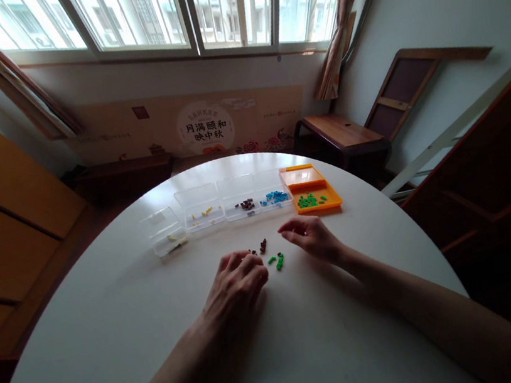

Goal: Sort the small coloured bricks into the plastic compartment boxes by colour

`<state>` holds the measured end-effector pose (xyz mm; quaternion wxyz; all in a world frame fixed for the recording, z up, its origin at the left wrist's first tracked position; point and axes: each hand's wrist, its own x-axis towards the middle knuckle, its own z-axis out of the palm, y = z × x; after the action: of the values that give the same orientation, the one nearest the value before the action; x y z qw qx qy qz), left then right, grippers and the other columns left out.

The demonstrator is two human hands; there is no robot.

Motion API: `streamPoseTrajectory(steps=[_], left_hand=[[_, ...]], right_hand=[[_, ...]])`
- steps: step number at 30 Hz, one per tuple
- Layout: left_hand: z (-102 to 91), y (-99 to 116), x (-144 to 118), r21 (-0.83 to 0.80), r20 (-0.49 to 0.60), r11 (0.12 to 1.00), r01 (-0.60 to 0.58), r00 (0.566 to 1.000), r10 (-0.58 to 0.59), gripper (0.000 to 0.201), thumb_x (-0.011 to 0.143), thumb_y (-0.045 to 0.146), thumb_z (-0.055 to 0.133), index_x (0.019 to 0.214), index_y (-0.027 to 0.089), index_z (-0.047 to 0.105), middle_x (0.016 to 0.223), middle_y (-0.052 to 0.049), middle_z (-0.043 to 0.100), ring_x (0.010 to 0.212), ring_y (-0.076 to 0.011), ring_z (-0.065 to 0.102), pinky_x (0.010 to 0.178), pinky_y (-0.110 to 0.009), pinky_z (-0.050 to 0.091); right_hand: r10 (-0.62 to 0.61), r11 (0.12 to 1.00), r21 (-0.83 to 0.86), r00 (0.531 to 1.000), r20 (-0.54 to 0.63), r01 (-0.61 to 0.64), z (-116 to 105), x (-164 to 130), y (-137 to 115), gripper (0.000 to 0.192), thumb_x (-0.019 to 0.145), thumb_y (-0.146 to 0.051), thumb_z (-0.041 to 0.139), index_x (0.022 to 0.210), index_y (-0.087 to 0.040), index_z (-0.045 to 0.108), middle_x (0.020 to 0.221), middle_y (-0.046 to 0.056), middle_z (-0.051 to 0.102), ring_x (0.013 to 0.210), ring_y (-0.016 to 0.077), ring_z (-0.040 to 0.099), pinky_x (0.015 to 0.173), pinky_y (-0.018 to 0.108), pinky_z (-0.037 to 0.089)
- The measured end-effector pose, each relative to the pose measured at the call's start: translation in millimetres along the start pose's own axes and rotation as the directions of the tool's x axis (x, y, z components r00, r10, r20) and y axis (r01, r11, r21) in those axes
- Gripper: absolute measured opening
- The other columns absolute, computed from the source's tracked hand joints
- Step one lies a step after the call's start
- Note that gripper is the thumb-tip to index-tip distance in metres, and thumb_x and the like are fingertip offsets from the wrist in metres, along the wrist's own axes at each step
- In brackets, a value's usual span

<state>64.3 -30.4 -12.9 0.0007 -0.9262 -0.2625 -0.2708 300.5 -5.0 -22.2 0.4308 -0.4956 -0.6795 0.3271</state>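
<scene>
My left hand [238, 277] rests low over the white table with its fingers curled down, so the fingertips and anything under them are hidden. Small dark brown toy bricks [263, 246] lie just past its knuckles. Beside its fingers are several bright green bricks [279, 262], some joined in a short stack. To the right of these pieces is my right hand [312, 237], its thumb and forefinger drawn together. Whatever it may pinch is too small to make out. An open orange box [335, 201] holding loose green bricks [310, 200] stands just beyond it.
Clear plastic boxes with open lids line the table's far side: one with blue bricks [275, 197], one with brown bricks [248, 204], one with yellow bricks [207, 211]. A smaller clear case [163, 235] sits at the left. Behind the round table [114, 338] stands a wooden chair [342, 128].
</scene>
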Motion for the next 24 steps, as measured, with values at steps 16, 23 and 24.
streamPoseTrajectory(steps=[16,23,24], left_hand=[[-0.6,2.8,4.1,0.063,-0.278,0.998,-0.019,0.960,0.036,0.010,0.085,0.013,0.061,0.091,0.021,0.061,0.080,-0.001,0.065,0.087,-0.0168,0.056,0.080,-0.032,0.040],[-0.1,1.3,3.4,0.065,-0.300,0.998,0.015,0.954,0.005,0.007,0.084,0.018,0.066,0.082,0.021,0.059,0.078,0.000,0.065,0.085,-0.0164,0.056,0.081,-0.031,0.040],[-0.2,1.3,3.4,0.068,-0.302,0.998,0.013,0.953,0.008,0.008,0.083,0.018,0.066,0.081,0.021,0.059,0.078,0.000,0.065,0.085,-0.0165,0.055,0.080,-0.031,0.039]], right_hand=[[-0.147,0.988,0.098,0.922,0.359,0.120,18.9,-19.4,-33.2,0.018,0.082,-0.018,0.058,0.090,-0.015,0.073,0.078,0.004,0.069,0.069,0.0125,0.060,0.066,0.023,0.047],[-0.168,0.984,0.111,0.928,0.333,0.139,20.9,-19.5,-31.1,0.017,0.084,-0.022,0.060,0.092,-0.017,0.074,0.082,0.005,0.071,0.072,0.0137,0.063,0.068,0.023,0.048],[-0.173,0.984,0.104,0.929,0.327,0.147,21.4,-19.7,-31.5,0.016,0.084,-0.022,0.060,0.091,-0.017,0.074,0.081,0.005,0.071,0.070,0.0131,0.062,0.066,0.023,0.047]])
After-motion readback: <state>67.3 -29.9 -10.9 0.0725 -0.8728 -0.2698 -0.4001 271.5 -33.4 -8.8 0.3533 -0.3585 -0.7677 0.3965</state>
